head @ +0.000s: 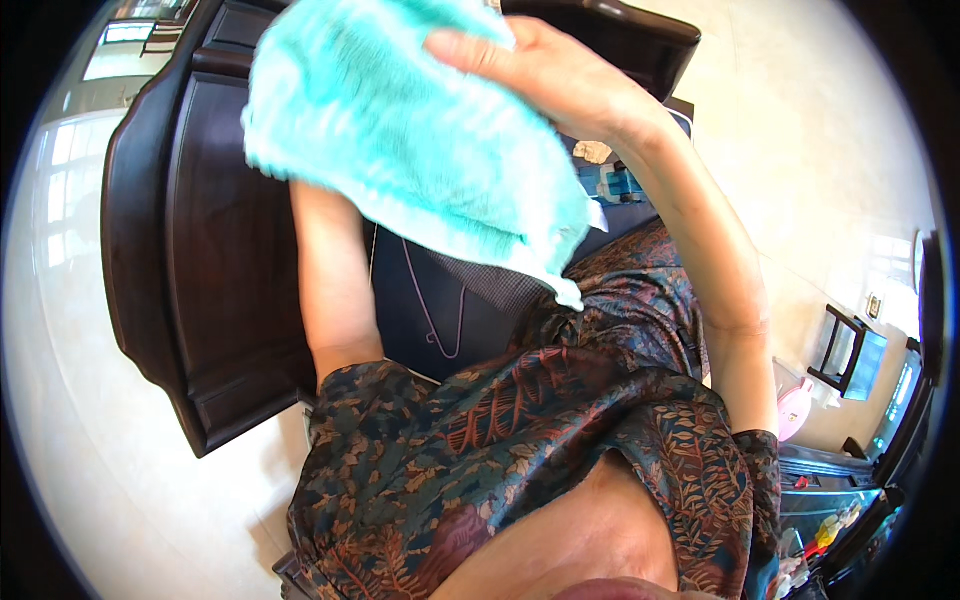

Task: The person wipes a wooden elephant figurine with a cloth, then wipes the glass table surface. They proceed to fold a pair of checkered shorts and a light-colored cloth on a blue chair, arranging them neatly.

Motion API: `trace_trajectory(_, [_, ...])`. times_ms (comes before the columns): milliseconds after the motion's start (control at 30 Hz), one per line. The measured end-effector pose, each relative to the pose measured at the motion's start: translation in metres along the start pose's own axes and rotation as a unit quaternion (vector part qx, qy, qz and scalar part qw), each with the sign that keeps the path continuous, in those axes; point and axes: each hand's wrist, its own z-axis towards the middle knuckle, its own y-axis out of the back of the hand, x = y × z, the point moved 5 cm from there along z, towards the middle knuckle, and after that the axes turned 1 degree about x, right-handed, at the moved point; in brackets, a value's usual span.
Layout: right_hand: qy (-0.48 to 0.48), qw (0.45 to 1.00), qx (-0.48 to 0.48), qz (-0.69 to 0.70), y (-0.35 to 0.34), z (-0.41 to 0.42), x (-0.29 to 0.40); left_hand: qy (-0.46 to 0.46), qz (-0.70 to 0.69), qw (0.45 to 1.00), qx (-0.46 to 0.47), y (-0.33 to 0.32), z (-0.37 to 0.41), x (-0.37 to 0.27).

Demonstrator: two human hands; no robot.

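Observation:
A fluffy turquoise cloth (420, 142) hangs spread out in front of me, with a small white tag at its right edge. My right hand (547, 71) grips its upper right edge, the thumb lying over the cloth and the fingers partly out of sight. My left forearm runs up behind the cloth, which hides my left hand. Below the cloth, a thin purple clothes hanger (439, 352) lies on a dark blue seat cushion (397, 330), close to a grey checked fabric (495, 289).
Carved dark wooden furniture (232, 247) rises at the left. A crumpled beige item (592, 151) and blue-and-clear items (615, 184) lie beyond my right forearm. A small stool (847, 352), a pink item (795, 409) and a glass-topped surface (825, 502) stand at the right.

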Motion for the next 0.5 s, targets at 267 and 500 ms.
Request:
trace_trajectory(267, [-0.070,0.970,-0.095,-0.213,0.085,-0.036,0.027,0.349,-0.644,0.662,0.157,-0.108,-0.033,0.063])
trace_trajectory(500, [-0.144,0.927,-0.179,-0.297,0.129,-0.090,0.054,0.197,-0.155,0.965,0.073,-0.077,-0.007,0.050])
